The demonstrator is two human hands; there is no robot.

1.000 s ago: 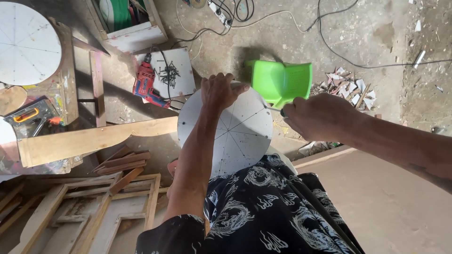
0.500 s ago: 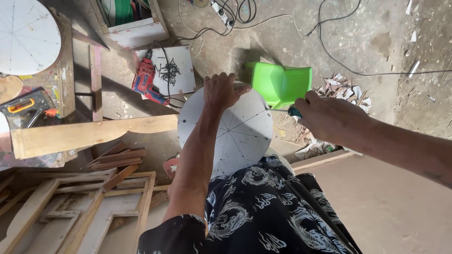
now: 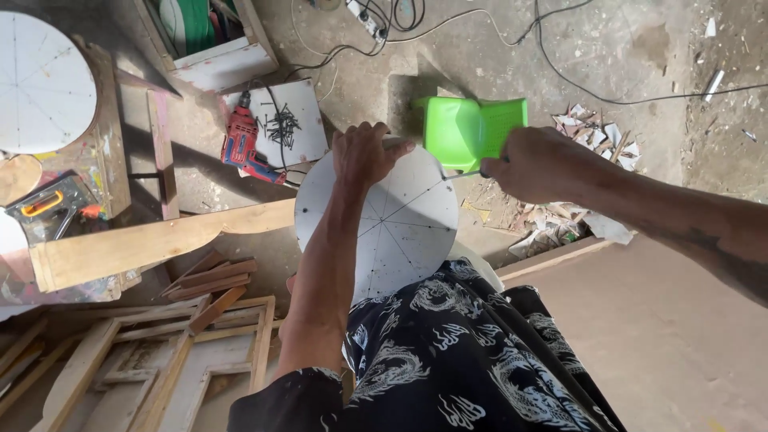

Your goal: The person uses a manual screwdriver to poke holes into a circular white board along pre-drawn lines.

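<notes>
White round board (image 3: 392, 228), marked with thin lines radiating from its centre, rests on the person's lap above the dragon-print shorts (image 3: 448, 352). Left hand (image 3: 364, 152) lies over the board's far rim, fingers curled down on the edge to pin it. Right hand (image 3: 540, 164), beside the board's right edge, is closed around a slim tool (image 3: 460, 174) whose tip meets that edge. Good practice, as judged here: hold the board flat and firm with the left hand, and guide the tool along a marked line with light, even pressure. Beyond the board sits a green plastic stool (image 3: 472, 132); left of it, a red drill (image 3: 244, 148).
</notes>
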